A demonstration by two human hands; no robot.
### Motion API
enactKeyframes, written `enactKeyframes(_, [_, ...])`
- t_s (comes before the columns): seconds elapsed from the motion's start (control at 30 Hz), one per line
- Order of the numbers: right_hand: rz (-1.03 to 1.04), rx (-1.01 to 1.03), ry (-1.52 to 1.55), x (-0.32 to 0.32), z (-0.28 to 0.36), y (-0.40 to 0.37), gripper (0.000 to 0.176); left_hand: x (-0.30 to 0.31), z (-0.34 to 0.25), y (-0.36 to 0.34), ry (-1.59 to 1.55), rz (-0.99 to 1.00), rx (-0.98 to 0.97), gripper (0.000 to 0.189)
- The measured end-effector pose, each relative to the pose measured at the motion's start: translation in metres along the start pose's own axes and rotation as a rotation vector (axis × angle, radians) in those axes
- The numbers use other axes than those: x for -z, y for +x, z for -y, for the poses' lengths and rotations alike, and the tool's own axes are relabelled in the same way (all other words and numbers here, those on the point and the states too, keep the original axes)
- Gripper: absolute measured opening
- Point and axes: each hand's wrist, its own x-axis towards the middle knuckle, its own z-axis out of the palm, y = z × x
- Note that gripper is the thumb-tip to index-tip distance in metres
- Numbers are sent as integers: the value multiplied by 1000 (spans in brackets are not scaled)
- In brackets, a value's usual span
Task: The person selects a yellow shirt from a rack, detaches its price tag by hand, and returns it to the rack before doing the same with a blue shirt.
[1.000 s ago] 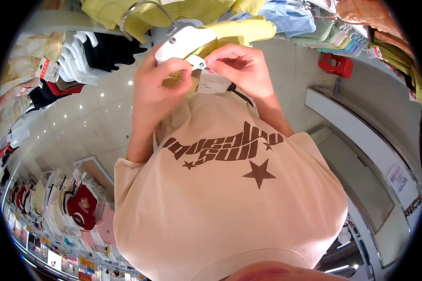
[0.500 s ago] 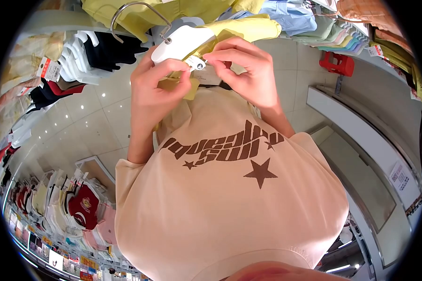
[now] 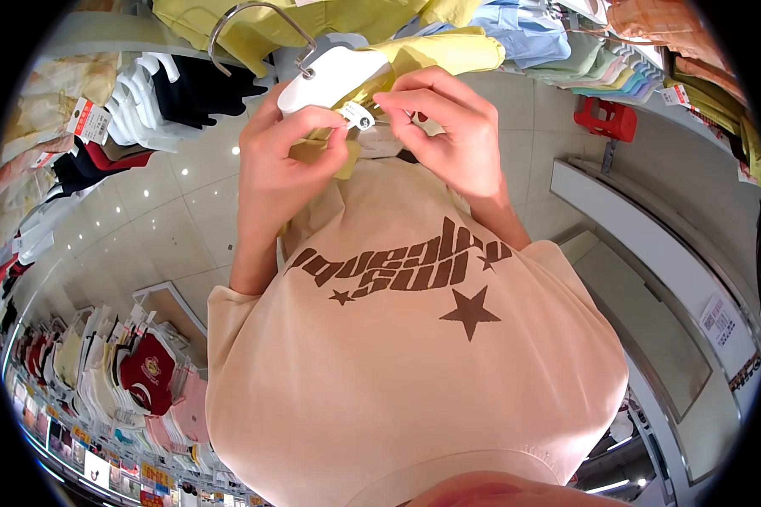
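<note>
My left hand (image 3: 292, 156) is closed, with thumb and index finger pinching a small white tag (image 3: 357, 116) that bears a dark round mark. My right hand (image 3: 452, 118) is just right of the tag, fingertips drawn together; what they hold, if anything, is too small to make out. Behind both hands is a white hanger (image 3: 334, 74) with a metal hook (image 3: 266, 7), tilted to the left. A yellow garment (image 3: 457, 51) hangs on it, partly hidden by my hands and spreading to the right.
Dark garments (image 3: 199, 93) on white hangers hang at left. Blue shirts (image 3: 520, 32) and pastel clothes (image 3: 600, 63) hang at upper right. A red stool (image 3: 607, 118) stands on the tiled floor (image 3: 177, 224). A white ledge (image 3: 643, 220) runs along the right, and more clothing racks (image 3: 101, 363) stand at lower left.
The tag has turned slightly, and the right fingertips have moved a little away from it, to the right. The hanger and hook have shifted slightly right.
</note>
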Motion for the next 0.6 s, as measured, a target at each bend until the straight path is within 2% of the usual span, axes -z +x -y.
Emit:
enactKeyframes(0.3, [98,-34,23,-5,-3,-3,26,1,1,1,0,2,-21,24])
enactKeyframes(0.5, [-5,-50,17,-6,-4,-2,25,0,3,2,6,-9,-24,24])
enactKeyframes(0.6, [15,-59,13,-2,0,0,26,1,3,1,14,-12,-13,25])
